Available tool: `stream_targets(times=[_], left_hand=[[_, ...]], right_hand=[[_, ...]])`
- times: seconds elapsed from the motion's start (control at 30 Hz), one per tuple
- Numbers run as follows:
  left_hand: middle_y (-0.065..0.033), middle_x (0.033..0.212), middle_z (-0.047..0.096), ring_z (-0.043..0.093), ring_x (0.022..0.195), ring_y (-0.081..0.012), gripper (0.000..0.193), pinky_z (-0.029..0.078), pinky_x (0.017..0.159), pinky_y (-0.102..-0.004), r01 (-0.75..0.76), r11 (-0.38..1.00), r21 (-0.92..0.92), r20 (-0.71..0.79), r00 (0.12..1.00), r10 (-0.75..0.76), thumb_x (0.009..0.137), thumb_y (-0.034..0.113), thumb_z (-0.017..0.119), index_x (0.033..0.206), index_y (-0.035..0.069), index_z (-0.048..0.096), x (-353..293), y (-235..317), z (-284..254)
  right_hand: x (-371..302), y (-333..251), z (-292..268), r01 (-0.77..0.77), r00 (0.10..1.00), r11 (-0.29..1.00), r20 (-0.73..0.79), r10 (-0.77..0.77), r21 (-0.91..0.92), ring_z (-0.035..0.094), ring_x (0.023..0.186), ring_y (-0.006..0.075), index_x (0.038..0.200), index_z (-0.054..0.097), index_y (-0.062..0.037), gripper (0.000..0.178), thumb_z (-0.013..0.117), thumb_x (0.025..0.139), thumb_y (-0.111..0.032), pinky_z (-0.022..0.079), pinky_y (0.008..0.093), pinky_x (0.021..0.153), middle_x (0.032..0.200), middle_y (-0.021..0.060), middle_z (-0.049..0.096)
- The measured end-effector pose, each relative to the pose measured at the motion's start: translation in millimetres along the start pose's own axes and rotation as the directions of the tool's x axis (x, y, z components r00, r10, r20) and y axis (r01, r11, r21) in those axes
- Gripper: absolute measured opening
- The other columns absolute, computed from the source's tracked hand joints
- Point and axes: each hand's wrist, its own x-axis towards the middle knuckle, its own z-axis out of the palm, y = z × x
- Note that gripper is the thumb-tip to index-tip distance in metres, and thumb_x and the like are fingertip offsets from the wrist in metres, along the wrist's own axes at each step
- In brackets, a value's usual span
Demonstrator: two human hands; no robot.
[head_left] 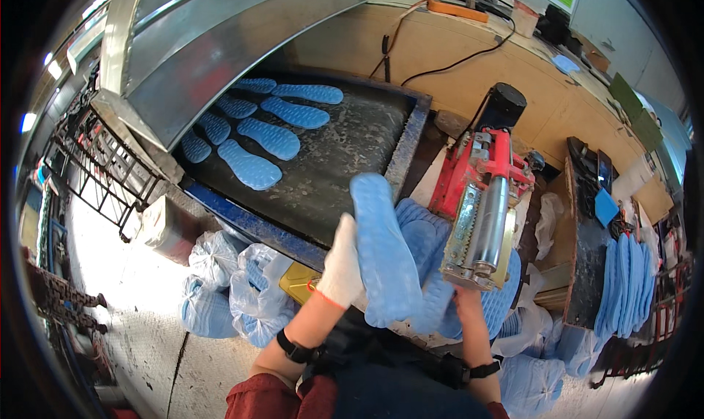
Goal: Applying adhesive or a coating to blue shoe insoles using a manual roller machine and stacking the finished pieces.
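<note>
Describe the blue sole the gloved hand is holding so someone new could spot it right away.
Start at the dark conveyor belt coming out from under the metal hood. Just past its near blue edge, the white-gloved left hand grips a light blue shoe sole. Unlike the soles lying flat on the belt, it is lifted and stands nearly upright.

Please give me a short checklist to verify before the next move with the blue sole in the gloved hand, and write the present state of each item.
1. The left hand in the white glove has a firm grip on the blue sole: ok, the sole is raised and the fingers wrap its edge.
2. The right hand is visible and away from the red roller machine: cannot tell, the machine hides it.
3. The conveyor belt has free space near its front edge: ok.
4. The soles on the belt lie apart, not overlapping: ok.
5. The stack of blue soles under the hands is steady: cannot tell.
</note>
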Motion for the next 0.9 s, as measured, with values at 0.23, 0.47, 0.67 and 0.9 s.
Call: stream_targets(times=[0.23,0.47,0.67,0.9], left_hand=[[-0.0118,0.119,0.059,0.059,0.108,-0.0297,0.054,0.049,0.095,-0.0478,-0.296,0.948,-0.118,-0.259,0.931,0.259,0.094,0.049,0.053,0.126,0.006,0.052,76,68,-25],[-0.0250,0.136,0.049,0.047,0.127,-0.0346,0.064,0.032,0.109,-0.0391,0.154,0.418,0.895,-0.416,0.627,0.659,0.096,0.042,0.052,0.145,0.004,0.033,56,65,5],[-0.0221,0.147,0.037,0.038,0.136,-0.0333,0.062,0.031,0.111,-0.0392,-0.465,0.402,0.789,0.033,0.685,0.728,0.101,0.037,0.040,0.147,-0.001,0.027,12,27,-1],[-0.0234,0.151,0.027,0.029,0.140,-0.0353,0.078,0.026,0.113,-0.0486,-0.618,0.644,0.452,0.495,0.774,0.396,0.097,0.056,0.040,0.151,0.004,0.018,-1,-18,72]], right_hand=[[5,25,-59,0.241,0.966,0.919,0.009,-0.257,0.311,0.059,0.105,0.0171,0.130,0.050,-0.0037,0.038,0.055,0.093,-0.004,0.046,0.0309,0.092,0.119,0.0064,0.061],[-28,-14,-78,0.396,0.918,0.821,-0.159,-0.363,0.411,0.055,0.113,0.0179,0.136,0.044,-0.0026,0.043,0.054,0.094,-0.005,0.043,0.0316,0.097,0.128,0.0078,0.056],[-28,-55,-87,0.696,0.602,0.641,-0.222,-0.767,-0.324,0.055,0.104,0.0218,0.138,0.045,-0.0059,0.043,0.051,0.095,-0.003,0.043,0.0312,0.091,0.121,0.0107,0.056],[-42,-97,-77,0.479,0.387,0.203,-0.003,-0.922,-0.854,0.055,0.091,0.0304,0.129,0.059,-0.0266,0.054,0.054,0.085,0.005,0.049,0.0386,0.073,0.098,0.0131,0.052]])
